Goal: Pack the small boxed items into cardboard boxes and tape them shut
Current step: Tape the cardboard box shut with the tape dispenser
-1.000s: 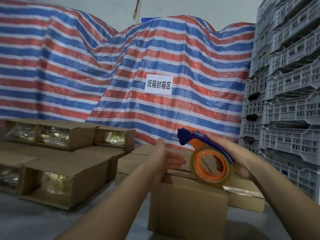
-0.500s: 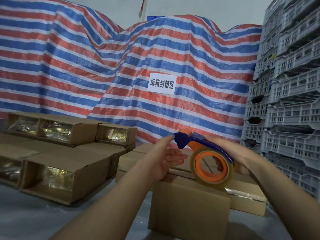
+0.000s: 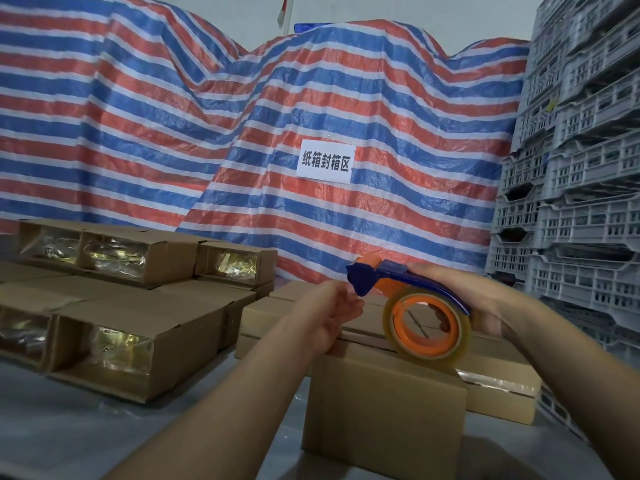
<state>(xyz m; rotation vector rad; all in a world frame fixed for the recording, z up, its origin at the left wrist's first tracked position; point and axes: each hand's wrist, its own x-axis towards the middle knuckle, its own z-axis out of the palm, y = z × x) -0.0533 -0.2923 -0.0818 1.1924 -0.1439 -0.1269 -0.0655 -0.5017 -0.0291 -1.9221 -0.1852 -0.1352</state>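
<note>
Head view: your right hand point(image 3: 485, 303) grips the tape dispenser point(image 3: 415, 306), still on the cardboard box point(image 3: 381, 403) on the tabletop. Your left hand point(image 3: 329, 313), fingers relaxed and empty, has edged toward its nose, likely ready to start the seam.

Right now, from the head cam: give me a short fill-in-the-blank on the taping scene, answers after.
1. The tape dispenser is gripped by the ____ hand.
2. The roll's core is ____ in colour.
3. The left hand rests on the nearest cardboard box with fingers ____.
4. The crates stacked at the right are ____ in colour.

Answers: right; orange; straight; grey
</note>
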